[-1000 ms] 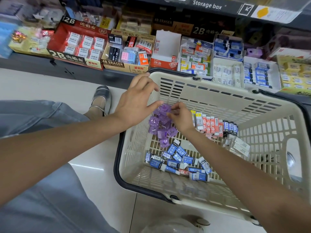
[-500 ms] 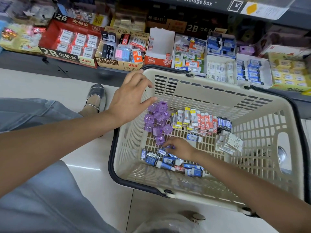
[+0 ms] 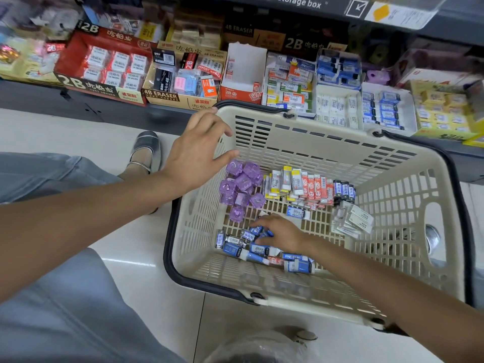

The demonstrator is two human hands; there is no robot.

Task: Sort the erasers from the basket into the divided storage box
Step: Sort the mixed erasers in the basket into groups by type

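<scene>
A beige plastic basket (image 3: 309,145) with a dark rim stands on the floor. Inside lie purple cube erasers (image 3: 242,187), a row of yellow, red and dark-sleeved erasers (image 3: 309,187), white erasers (image 3: 353,221) and a pile of blue-sleeved erasers (image 3: 243,244). My right hand (image 3: 281,231) is down in the basket, its fingers curled round blue erasers at the top of the pile. My left hand (image 3: 196,150) hovers over the basket's left rim with its fingers spread, holding nothing. A white divided box (image 3: 362,106) with erasers sits on the shelf behind the basket.
The low shelf holds a red 2B eraser carton (image 3: 102,72), a 4B eraser carton (image 3: 183,82), a small orange box (image 3: 241,87) and yellow packs (image 3: 442,108). My knee (image 3: 39,171) and shoe (image 3: 145,150) are left of the basket on the pale floor.
My right hand has left the purple erasers and dropped toward me onto the blue pile, closing on blue erasers. My left hand has stayed by the basket's left rim.
</scene>
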